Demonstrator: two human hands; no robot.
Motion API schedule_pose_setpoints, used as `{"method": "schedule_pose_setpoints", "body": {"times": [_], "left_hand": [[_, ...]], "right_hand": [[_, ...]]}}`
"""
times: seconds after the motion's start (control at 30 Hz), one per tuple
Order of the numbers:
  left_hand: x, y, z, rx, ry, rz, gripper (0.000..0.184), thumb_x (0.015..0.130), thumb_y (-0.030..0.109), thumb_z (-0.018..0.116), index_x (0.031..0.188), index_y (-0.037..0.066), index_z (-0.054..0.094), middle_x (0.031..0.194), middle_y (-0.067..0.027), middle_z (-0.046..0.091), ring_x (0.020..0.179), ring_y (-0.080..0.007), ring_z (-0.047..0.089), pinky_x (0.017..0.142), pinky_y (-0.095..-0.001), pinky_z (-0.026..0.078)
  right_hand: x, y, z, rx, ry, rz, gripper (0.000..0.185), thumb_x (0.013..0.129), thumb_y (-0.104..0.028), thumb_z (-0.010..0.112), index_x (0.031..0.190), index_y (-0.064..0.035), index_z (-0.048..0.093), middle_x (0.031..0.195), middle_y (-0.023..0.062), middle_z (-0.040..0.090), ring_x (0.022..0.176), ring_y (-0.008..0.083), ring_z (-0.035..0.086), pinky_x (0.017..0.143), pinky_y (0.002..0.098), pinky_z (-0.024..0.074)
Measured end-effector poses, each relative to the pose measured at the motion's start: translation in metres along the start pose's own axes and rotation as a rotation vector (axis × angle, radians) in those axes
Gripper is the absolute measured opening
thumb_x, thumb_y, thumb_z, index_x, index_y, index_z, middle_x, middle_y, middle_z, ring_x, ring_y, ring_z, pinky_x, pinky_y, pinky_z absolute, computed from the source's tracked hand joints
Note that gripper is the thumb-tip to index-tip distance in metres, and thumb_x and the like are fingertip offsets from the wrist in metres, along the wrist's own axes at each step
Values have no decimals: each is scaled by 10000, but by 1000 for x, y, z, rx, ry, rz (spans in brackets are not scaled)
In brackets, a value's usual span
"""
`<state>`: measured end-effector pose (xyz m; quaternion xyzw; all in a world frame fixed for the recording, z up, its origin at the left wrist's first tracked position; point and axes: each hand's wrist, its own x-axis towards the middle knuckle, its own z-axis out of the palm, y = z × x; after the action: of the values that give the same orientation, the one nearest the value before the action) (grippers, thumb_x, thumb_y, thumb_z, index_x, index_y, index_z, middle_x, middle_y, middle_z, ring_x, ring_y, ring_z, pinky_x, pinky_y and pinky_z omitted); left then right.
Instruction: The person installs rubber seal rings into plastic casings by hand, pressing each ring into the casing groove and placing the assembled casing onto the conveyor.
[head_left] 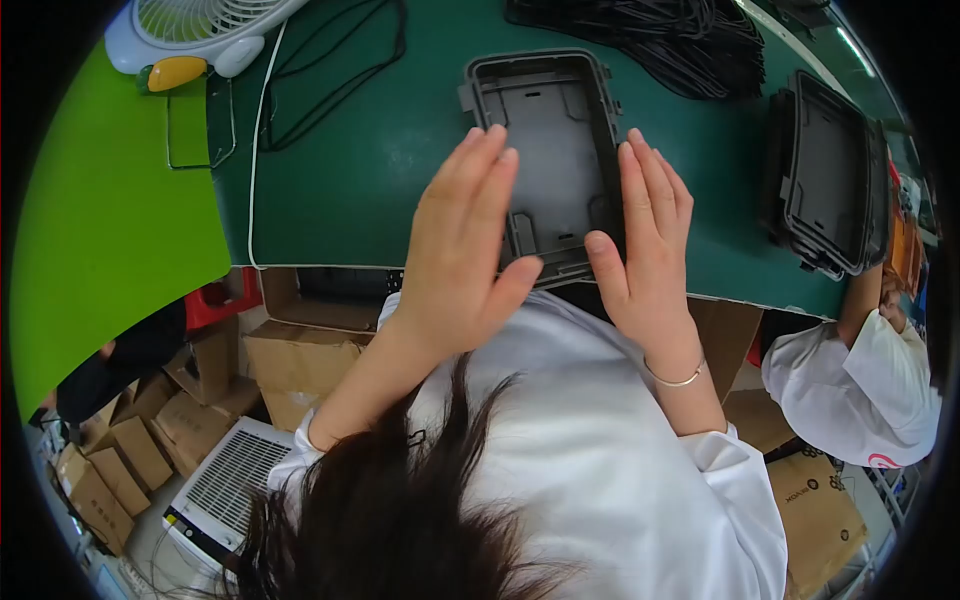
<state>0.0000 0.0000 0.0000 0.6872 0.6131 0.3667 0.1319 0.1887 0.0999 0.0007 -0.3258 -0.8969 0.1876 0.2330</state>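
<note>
A dark grey plastic case half (555, 170) lies hollow side up on the green table (370, 200), close to its front edge. My left hand (455, 240) is over the left side of the case, fingers stretched out and thumb spread, with nothing in it. Along the right side is my right hand (648, 230), likewise flat with its thumb apart and a thin bangle on the wrist. Whether either palm touches the case I cannot tell. My hands partly hide both long sides of the case.
Similar dark cases (830, 180) stand stacked at the right, near another person in a white shirt (850, 390). Black cables (680, 40) lie along the back, and a thin black cord (340, 70) at the left. A fan (200, 25) stands back left; cardboard boxes (300, 365) are below.
</note>
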Motion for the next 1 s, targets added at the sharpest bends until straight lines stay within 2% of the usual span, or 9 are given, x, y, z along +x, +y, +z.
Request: {"method": "schedule_pose_setpoints", "body": {"times": [0.07,0.17,0.37,0.6,0.7,0.77,0.83,0.97,1.0], "left_hand": [[0,5,10,157,-42,-64,750,798,235,556,1413,-78,262,1491,-264,212,1377,-421,234,1086,-515,246],[3,6,14,144,-27,-104,732,785,220,546,1400,-85,289,1481,-270,236,1374,-419,247,1081,-520,253],[7,7,10,208,-60,-98,726,793,238,543,1394,-91,300,1477,-267,251,1369,-417,262,1077,-517,263],[-2,2,25,101,6,-63,738,793,259,567,1383,-103,311,1464,-281,267,1360,-426,273,1073,-503,271],[2,11,26,52,-15,-77,688,871,294,489,1386,-115,287,1477,-296,219,1359,-462,245,1089,-494,241],[1,10,27,63,-3,-64,686,880,322,478,1379,-115,302,1459,-295,252,1339,-458,278,1077,-494,259],[4,6,21,65,23,-25,675,888,349,466,1362,-112,331,1425,-290,299,1302,-446,323,1058,-492,281],[20,-5,2,35,188,35,602,900,381,449,1279,-87,442,1296,-257,422,1163,-390,431,998,-475,336],[33,-10,-8,91,187,53,568,894,372,458,1256,-66,465,1281,-250,434,1151,-381,440,995,-473,339]], "right_hand": [[-3,-1,2,-16,39,0,666,846,-336,586,1373,22,392,1450,160,366,1267,382,354,1027,459,284],[0,-1,1,-5,21,24,645,824,-285,609,1362,12,415,1435,153,392,1272,382,355,1021,456,288],[5,0,-5,-22,14,34,576,781,-210,640,1304,-8,506,1399,129,449,1282,383,356,1024,447,288],[-13,9,7,77,256,-53,455,817,-186,588,1190,73,567,1279,209,539,1183,392,476,979,443,399],[-16,16,5,110,247,-37,420,808,-143,584,1173,63,580,1272,207,545,1167,399,487,970,448,405],[-10,12,-3,128,219,-17,391,777,-63,594,1148,58,595,1247,212,559,1117,387,528,940,436,434],[-6,2,-11,231,213,124,395,741,51,597,1135,32,612,1139,190,617,924,324,621,834,340,491],[-12,12,-55,443,5,449,383,753,71,575,1128,10,622,957,178,640,850,282,622,778,297,475],[-24,24,-70,468,-41,458,390,750,76,572,1132,12,617,951,169,640,836,259,618,770,287,469]]}}
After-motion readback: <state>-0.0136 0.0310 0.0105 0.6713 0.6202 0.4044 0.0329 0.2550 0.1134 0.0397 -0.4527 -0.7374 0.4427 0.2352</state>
